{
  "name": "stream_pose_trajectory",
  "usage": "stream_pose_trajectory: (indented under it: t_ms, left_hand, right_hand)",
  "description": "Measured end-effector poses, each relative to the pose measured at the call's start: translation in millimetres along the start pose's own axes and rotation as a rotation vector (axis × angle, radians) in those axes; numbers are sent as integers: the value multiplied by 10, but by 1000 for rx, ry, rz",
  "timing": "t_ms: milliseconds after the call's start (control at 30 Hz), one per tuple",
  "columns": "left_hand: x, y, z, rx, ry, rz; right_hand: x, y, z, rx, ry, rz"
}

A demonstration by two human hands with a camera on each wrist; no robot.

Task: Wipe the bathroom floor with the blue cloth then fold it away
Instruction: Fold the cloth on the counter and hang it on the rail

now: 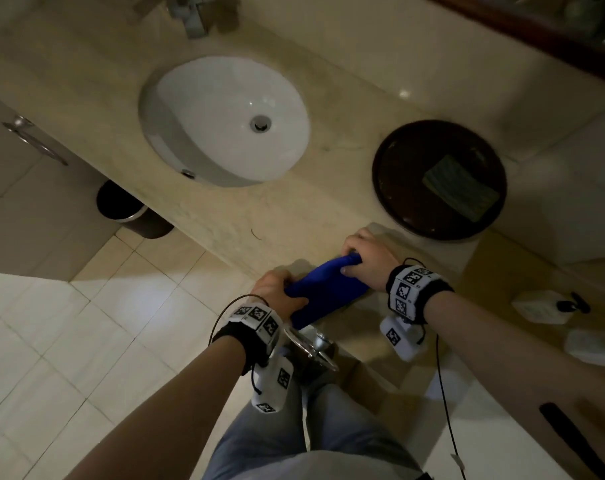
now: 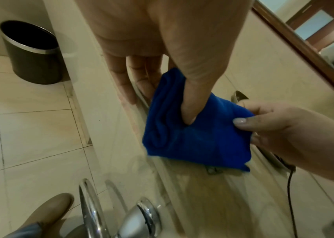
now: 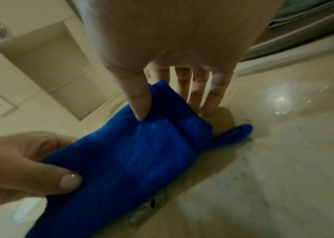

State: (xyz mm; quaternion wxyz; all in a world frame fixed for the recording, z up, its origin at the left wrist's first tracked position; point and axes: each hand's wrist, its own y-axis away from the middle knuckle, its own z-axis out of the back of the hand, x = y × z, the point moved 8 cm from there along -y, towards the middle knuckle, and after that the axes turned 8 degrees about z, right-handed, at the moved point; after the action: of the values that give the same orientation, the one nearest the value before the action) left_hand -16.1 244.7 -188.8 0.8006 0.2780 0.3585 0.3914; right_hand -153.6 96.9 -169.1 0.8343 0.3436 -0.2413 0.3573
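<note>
Head view: grey-trousered legs (image 1: 294, 427) at bottom, above them left hand (image 1: 276, 289) and right hand (image 1: 366, 258) each pinch one end of the folded blue cloth (image 1: 325, 289), thumbs on top, cloth over the front edge of the beige counter (image 1: 328, 209), right end touching it; white sink (image 1: 224, 119) set further back, dark round tray (image 1: 391, 188) toward the right side, black bin (image 1: 127, 213) on floor under the counter's left end. Left wrist view: left thumb (image 2: 192, 99) pressed into cloth (image 2: 192, 141), its fingers behind, clamped on it; right hand (image 2: 280, 128) pinches the far edge, chrome towel ring (image 2: 92, 212) close below. Right wrist view: right thumb (image 3: 139, 103) on top of cloth (image 3: 133, 157), fingers (image 3: 200, 90) beneath touching counter (image 3: 284, 145); left hand (image 3: 19, 164) grips the near end.
</note>
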Motion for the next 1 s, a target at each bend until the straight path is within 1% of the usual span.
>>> stream_pose_trajectory:
  t_ms: [67, 167, 267, 400, 500, 600, 700, 767, 867, 1000]
  left_hand:
    - [13, 14, 83, -17, 39, 2]
    - [-69, 42, 179, 19, 151, -11]
    - [-261, 40, 358, 16, 341, -94]
    - [-621, 98, 677, 13, 556, -203]
    - [-877, 138, 833, 74, 760, -206]
    - [-1115, 147, 911, 128, 878, -204]
    - [-1287, 99, 949, 152, 931, -167]
    - [-1390, 84, 955, 168, 934, -144]
    - [-1475, 54, 1021, 187, 835, -95]
    - [-1544, -87, 1135, 260, 736, -105]
  right_hand:
    - [-3, 84, 26, 28, -97, -61]
    - [27, 176, 114, 16, -261, -105]
    - [101, 273, 332, -102, -403, -106]
    - [99, 421, 607, -299, -653, -165]
    - [163, 511, 860, -449, -829, -147]
    - [186, 593, 993, -571, -1018, -197]
    - [163, 614, 987, -679, -1248, -231]
    - [113, 608, 926, -720, -1331, -255]
    - [111, 602, 878, -806, -1364, -309]
    - [173, 571, 828, -938, -1402, -350]
